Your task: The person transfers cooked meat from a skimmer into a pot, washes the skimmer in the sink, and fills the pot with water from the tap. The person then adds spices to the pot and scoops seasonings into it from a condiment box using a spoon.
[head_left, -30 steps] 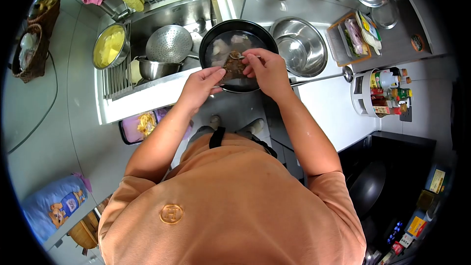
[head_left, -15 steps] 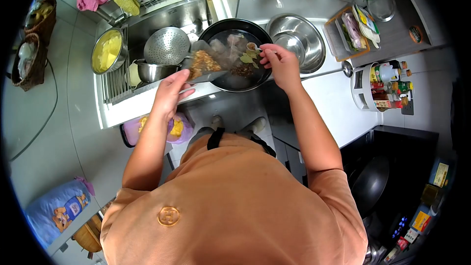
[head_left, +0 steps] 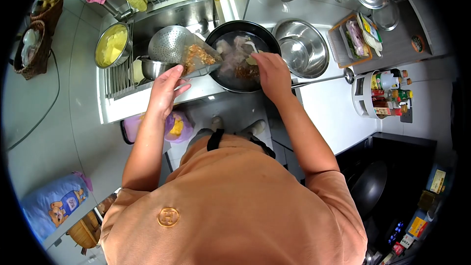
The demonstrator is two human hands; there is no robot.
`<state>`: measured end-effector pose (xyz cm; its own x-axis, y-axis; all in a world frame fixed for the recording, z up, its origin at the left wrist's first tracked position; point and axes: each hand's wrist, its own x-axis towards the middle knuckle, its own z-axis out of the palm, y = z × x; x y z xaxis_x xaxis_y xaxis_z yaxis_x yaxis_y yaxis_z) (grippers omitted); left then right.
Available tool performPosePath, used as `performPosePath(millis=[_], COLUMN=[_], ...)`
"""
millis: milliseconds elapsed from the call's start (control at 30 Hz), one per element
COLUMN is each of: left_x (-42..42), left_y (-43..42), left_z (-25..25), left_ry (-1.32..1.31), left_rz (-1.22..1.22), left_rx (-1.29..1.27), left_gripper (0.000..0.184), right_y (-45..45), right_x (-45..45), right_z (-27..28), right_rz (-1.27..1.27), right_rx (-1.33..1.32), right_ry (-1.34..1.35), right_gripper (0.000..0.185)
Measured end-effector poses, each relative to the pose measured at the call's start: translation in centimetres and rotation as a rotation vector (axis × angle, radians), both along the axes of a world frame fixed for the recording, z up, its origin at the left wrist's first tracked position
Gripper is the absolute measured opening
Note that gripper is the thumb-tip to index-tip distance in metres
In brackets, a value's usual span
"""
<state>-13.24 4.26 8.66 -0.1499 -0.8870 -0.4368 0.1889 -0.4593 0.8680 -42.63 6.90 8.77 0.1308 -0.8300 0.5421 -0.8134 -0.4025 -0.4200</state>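
My left hand grips a clear plastic bag of chopped golden-brown bits, tilted at the left rim of a black pan. Inside the pan, pale meat pieces lie in water, with a patch of dark reddish-brown seasoning beside them. My right hand is closed over the pan's right side. A small white spoon sticks out from its fingertips, and a leaf shows just below them. The fingers partly hide the spoon's far end.
Left of the pan are a steel colander, a small steel pot and a bowl of yellow pieces by the sink. A steel basin, ladle and bottle rack are to the right.
My right hand has moved lower over the pan and turned, covering most of the leaves. The brown seasoning patch looks redder and more spread. The bag in my left hand has shifted slightly.
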Motion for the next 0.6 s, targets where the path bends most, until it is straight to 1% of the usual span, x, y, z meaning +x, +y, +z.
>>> performPosePath(millis=[33,67,167,267,300,400,433,533,567,600], left_x=[-0.2,-0.5,-1.6,-3.0,-3.5,-5.1,-5.6,-7.2,-7.9,-8.6], left_y=[0.0,0.0,-0.1,0.0,-0.2,-0.5,-0.6,-0.8,-0.9,-1.0], left_z=[-0.1,-0.2,0.2,1.0,0.8,0.9,0.7,0.6,0.7,0.8], left_ry=[-0.001,-0.003,0.023,0.043,0.04,0.094,0.117,0.166,0.179,0.191], left_rz=[-0.002,-0.005,-0.032,-0.092,-0.117,-0.171,-0.186,-0.209,-0.218,-0.227], left_rx=[-0.002,-0.004,-0.001,-0.012,-0.013,-0.001,0.002,0.008,0.007,0.007], left_gripper=[0.04,0.04,0.04,0.038,0.037,0.032,0.031,0.029,0.029,0.029], right_y=[0.1,0.1,0.1,0.2,0.2,-0.1,-0.4,-0.3,0.0,0.5], right_x=[-0.4,-0.3,-0.4,1.5,1.9,2.5,2.2,2.3,1.9,1.5], right_z=[-1.6,-1.8,-0.8,4.2,4.9,6.4,5.7,4.8,4.5,4.4], right_rz=[-0.007,-0.014,-0.164,-0.117,-0.069,0.056,0.102,-0.032,-0.048,-0.098], right_rx=[0.028,0.056,0.101,0.138,0.148,0.153,0.192,0.047,0.05,0.042], right_ry=[0.038,0.075,-0.112,-0.501,-0.62,-0.429,-0.344,-0.065,-0.113,-0.209], right_gripper=[0.02,0.02,0.017,0.015,0.015,0.014,0.02,0.03,0.039,0.04])
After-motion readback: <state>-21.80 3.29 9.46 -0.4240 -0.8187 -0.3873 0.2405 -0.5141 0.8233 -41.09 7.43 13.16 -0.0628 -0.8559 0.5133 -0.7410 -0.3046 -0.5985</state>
